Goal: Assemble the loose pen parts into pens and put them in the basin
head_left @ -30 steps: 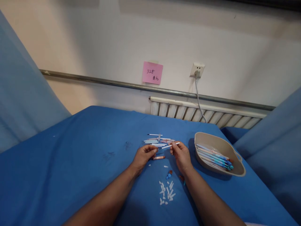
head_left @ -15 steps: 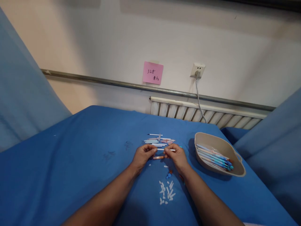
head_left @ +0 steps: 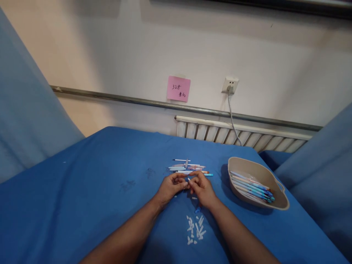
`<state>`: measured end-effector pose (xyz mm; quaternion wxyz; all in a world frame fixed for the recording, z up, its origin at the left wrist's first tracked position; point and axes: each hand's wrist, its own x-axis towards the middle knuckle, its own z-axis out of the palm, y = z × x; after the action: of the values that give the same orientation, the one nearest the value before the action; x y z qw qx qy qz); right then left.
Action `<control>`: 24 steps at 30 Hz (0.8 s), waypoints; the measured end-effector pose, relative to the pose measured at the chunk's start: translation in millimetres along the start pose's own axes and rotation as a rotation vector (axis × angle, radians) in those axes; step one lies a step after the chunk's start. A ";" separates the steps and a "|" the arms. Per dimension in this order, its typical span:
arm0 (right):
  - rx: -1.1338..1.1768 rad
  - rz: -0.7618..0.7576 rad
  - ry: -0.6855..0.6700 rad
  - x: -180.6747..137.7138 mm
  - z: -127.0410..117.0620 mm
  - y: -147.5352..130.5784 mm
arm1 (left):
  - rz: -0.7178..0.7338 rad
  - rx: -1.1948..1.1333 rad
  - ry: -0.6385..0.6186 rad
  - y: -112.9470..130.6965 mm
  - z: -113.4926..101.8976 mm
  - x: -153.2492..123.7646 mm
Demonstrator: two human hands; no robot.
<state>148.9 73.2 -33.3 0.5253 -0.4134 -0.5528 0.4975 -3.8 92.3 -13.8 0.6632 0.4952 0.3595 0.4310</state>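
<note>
My left hand [head_left: 169, 188] and my right hand [head_left: 201, 189] meet fingertip to fingertip over the blue cloth. Both are pinched shut on a small pen part [head_left: 188, 179], of which only a pale tip shows between the fingers. Just beyond my fingers lies a loose row of pens and refills [head_left: 189, 168]. Near my wrists sits a heap of small white pieces [head_left: 195, 229], with a blue cap [head_left: 197, 210] beside my right wrist.
A beige tray [head_left: 280, 201] holding several assembled blue pens stands to the right. The blue-covered table [head_left: 96, 190] runs to a wall with a radiator [head_left: 236, 134], a pink note [head_left: 178, 88] and a socket with a cord [head_left: 230, 85].
My right hand has moved left and pushed the white refill toward my left hand. The refill, plainly visible before, is now almost hidden between the closed fingers. The view has dipped slightly.
</note>
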 end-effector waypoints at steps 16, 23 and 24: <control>0.041 0.037 0.207 12.2 -22.1 5.2 | 0.427 1.114 0.063 3.0 -36.2 14.5; 0.054 0.068 0.209 14.0 -29.4 10.3 | 0.390 1.149 0.138 4.6 -32.2 13.4; 0.057 0.069 0.207 14.2 -30.1 11.8 | 0.382 1.138 0.185 5.1 -33.3 13.9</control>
<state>176.4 92.5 -43.9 0.5737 -0.4665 -0.4664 0.4854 -29.9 117.4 -17.9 0.1711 0.7883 0.4944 0.3238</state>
